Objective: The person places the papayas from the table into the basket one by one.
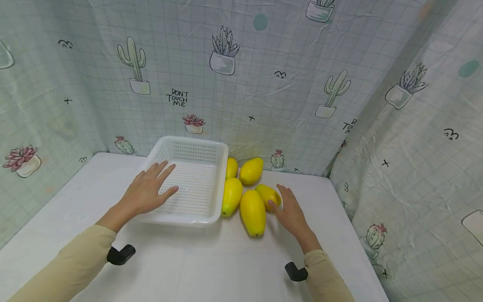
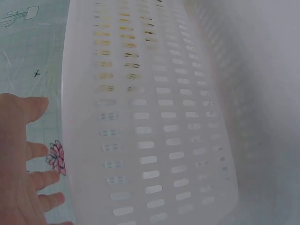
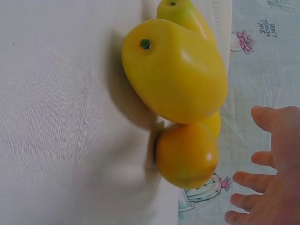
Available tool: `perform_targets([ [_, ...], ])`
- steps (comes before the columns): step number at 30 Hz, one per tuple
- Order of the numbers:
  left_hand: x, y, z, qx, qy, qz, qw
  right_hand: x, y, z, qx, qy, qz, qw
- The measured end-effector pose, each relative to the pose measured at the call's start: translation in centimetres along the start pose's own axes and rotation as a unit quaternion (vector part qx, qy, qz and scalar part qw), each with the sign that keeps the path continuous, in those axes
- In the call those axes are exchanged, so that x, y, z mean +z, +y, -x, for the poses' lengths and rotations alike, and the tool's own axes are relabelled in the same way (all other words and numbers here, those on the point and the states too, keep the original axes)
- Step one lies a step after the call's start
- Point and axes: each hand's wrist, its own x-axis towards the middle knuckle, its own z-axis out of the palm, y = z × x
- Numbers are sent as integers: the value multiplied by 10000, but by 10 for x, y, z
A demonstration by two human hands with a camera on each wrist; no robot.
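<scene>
A white plastic basket [image 1: 188, 219] with slotted walls stands on the table. My left hand [image 1: 145, 193] hovers over its left part, fingers spread and holding nothing. From the left wrist view, that hand [image 2: 23, 159] shows beside the basket's wall [image 2: 154, 112]. Several smooth yellow fruits, shaped like mangoes or papayas, lie to the basket's right. The largest fruit [image 1: 253, 213] lies nearest the front. My right hand [image 1: 292, 214] is beside the rightmost fruit [image 1: 267, 196], its thumb overlapping that fruit in the head view. In the right wrist view, the fingers [image 3: 253, 182] look apart from the fruit [image 3: 187, 157].
Against the basket's right wall lies a greenish-yellow fruit [image 1: 232, 197]. Two more are farther back, one fruit [image 1: 251, 171] near the curtain and one [image 1: 231, 167] partly hidden by the basket. A cactus-print curtain [image 1: 256, 84] borders the white table [image 1: 181, 264] behind and at the sides.
</scene>
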Motion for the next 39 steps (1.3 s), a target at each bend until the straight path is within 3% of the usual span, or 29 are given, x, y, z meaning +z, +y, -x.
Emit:
perform_targets([
  [14,-4,-10,5,-112,93,-19,9999,1,1,-1,166,-55,-42,9998],
  [26,-5,-25,8,-144,69,256,9995,4,3,-3,233,-81,-125,9996],
  [39,-5,-36,9,104,406,594,9974,6,2,-3,380,-121,-206,9990],
])
